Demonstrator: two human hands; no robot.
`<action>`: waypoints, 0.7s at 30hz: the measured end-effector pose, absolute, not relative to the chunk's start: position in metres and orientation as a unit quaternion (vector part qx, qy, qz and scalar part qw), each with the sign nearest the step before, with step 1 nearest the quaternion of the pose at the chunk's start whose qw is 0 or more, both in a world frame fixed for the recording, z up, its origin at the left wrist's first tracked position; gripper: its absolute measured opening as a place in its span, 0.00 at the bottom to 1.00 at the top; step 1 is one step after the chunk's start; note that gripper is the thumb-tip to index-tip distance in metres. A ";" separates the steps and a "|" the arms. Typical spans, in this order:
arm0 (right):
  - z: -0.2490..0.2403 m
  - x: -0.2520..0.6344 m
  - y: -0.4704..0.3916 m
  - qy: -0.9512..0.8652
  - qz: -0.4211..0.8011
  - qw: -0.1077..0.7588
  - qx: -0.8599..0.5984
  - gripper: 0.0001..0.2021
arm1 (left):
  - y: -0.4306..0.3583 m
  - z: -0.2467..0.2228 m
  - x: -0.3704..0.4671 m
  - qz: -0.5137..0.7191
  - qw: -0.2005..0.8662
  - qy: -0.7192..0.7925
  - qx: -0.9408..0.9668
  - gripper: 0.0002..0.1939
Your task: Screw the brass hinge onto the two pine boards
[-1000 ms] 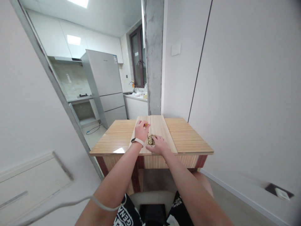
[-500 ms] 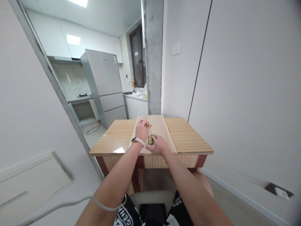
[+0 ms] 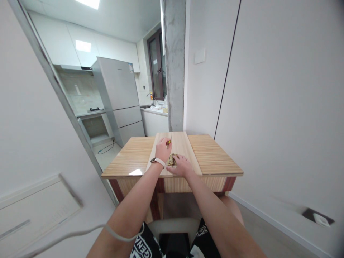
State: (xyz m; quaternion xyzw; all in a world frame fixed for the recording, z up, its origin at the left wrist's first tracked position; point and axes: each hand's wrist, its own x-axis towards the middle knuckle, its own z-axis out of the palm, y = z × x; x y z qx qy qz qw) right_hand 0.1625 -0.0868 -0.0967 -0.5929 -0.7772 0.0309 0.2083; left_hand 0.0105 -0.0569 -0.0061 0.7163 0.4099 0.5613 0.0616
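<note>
Two pale wooden boards [image 3: 185, 150] lie side by side on the table, with a narrow seam between them. Near their front edge a brass-coloured metal piece [image 3: 171, 160] with holes, hinge-like, rests across the seam. My right hand [image 3: 181, 165] lies on the boards with thumb and fingers around this piece, holding it. Above it, my left hand [image 3: 163, 148], with a white band at the wrist, is closed on a small yellow-and-black object [image 3: 168, 143] that I cannot make out fully.
The striped wooden table [image 3: 215, 154] extends to both sides of the boards. A grey pillar [image 3: 176, 71] stands behind it. A pale cable [image 3: 80, 231] crosses the lower left. Further back are a fridge [image 3: 120, 86] and a sink counter [image 3: 154, 120].
The fingers of my left hand have closed more tightly around the small yellow object. My right hand keeps its place on the metal piece.
</note>
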 end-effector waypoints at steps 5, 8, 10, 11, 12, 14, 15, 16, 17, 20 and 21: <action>-0.099 0.163 -0.085 -0.777 0.032 0.211 -0.592 0.47 | -0.056 -0.006 0.009 0.557 0.060 0.419 0.715 0.06; -0.099 0.163 -0.083 -0.778 0.034 0.206 -0.593 0.49 | -0.056 -0.004 0.006 0.560 0.050 0.429 0.707 0.05; -0.099 0.163 -0.082 -0.777 0.038 0.201 -0.596 0.49 | -0.055 -0.004 0.004 0.561 0.048 0.436 0.702 0.05; -0.099 0.163 -0.082 -0.777 0.040 0.198 -0.596 0.49 | -0.054 -0.005 0.003 0.560 0.047 0.440 0.700 0.05; -0.099 0.163 -0.082 -0.777 0.041 0.198 -0.597 0.49 | -0.053 -0.005 0.002 0.560 0.046 0.445 0.697 0.05; -0.098 0.163 -0.083 -0.776 0.041 0.197 -0.598 0.49 | -0.052 -0.007 0.002 0.562 0.044 0.451 0.692 0.05; -0.098 0.163 -0.083 -0.776 0.041 0.197 -0.598 0.49 | -0.052 -0.007 0.002 0.563 0.044 0.453 0.690 0.05; -0.097 0.163 -0.083 -0.775 0.041 0.196 -0.599 0.50 | -0.052 -0.008 0.002 0.563 0.043 0.453 0.690 0.05; -0.097 0.163 -0.084 -0.775 0.041 0.196 -0.599 0.50 | -0.052 -0.008 0.002 0.564 0.044 0.454 0.689 0.05; -0.097 0.163 -0.084 -0.776 0.043 0.196 -0.598 0.49 | -0.054 -0.007 0.004 0.566 0.054 0.449 0.689 0.04; -0.097 0.163 -0.084 -0.776 0.043 0.197 -0.598 0.49 | -0.054 -0.006 0.004 0.567 0.061 0.444 0.692 0.04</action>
